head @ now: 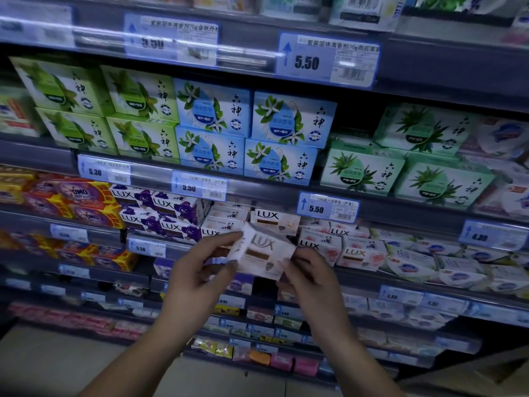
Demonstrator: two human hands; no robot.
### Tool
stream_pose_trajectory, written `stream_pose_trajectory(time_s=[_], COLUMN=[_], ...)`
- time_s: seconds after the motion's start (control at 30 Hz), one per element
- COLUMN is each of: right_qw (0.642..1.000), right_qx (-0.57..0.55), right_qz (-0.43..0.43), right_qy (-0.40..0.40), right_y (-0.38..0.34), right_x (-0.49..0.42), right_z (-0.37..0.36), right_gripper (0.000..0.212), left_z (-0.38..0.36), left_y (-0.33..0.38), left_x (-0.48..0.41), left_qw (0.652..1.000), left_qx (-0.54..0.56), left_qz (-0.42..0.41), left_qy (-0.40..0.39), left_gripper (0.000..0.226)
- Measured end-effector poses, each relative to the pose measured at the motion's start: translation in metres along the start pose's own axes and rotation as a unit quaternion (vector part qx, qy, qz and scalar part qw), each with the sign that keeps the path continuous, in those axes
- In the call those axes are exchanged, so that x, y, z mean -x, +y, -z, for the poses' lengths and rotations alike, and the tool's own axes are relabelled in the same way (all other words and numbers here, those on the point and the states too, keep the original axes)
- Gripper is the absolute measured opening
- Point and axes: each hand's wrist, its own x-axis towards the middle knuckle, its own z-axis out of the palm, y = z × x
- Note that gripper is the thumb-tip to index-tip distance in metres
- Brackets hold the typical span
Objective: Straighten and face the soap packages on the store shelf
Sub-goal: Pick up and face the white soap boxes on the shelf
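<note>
Both hands up at the shelf: the left hand (200, 270) pinches the left edge of a white rectangular LUX soap carton (262, 253), thumb and forefinger closed on it. The right hand (309, 270) grips its lower right corner, fingers curled onto the card. The carton sits tilted between the two sets of fingers, clear of the shelf, just in front of the stacked white LUX boxes (274, 220).

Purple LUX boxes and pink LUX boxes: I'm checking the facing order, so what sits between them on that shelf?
In the head view, white LUX boxes sit between the purple LUX boxes and the pink LUX boxes.
</note>
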Motion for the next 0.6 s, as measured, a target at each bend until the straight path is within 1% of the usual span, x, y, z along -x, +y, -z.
stream_pose_trajectory(time_s=[0.1, 0.2, 0.33, 0.5, 0.6], right_qw=[0.997, 0.991, 0.987, 0.986, 0.988], right_qx=[0.067, 0.112, 0.145, 0.153, 0.149], right_qz=[0.046, 0.058, 0.049, 0.005, 0.006], right_qy=[-0.01, -0.033, -0.042, -0.058, -0.05], right_y=[-0.001, -0.002, -0.003, 0.006, 0.012], right_x=[-0.004, -0.011, -0.024, -0.031, -0.03], right_z=[-0.021, -0.048, -0.07, -0.081, -0.083], right_gripper=[0.022, 0.037, 0.054, 0.061, 0.063], left_z=[0.009, 0.019, 0.028, 0.03, 0.029], left_y=[-0.013, -0.024, -0.041, -0.057, -0.061], left_x=[-0.003, -0.015, -0.03, -0.037, -0.032], left_qw=[0.997, 0.992, 0.993, 0.994, 0.995], left_qx=[-0.047, -0.074, -0.062, -0.05, -0.065], left_qz=[0.006, 0.02, 0.048, 0.089, 0.058], left_qy=[0.064, 0.103, 0.084, 0.049, 0.041], left_gripper=[0.041, 0.038, 0.046, 0.055, 0.057])
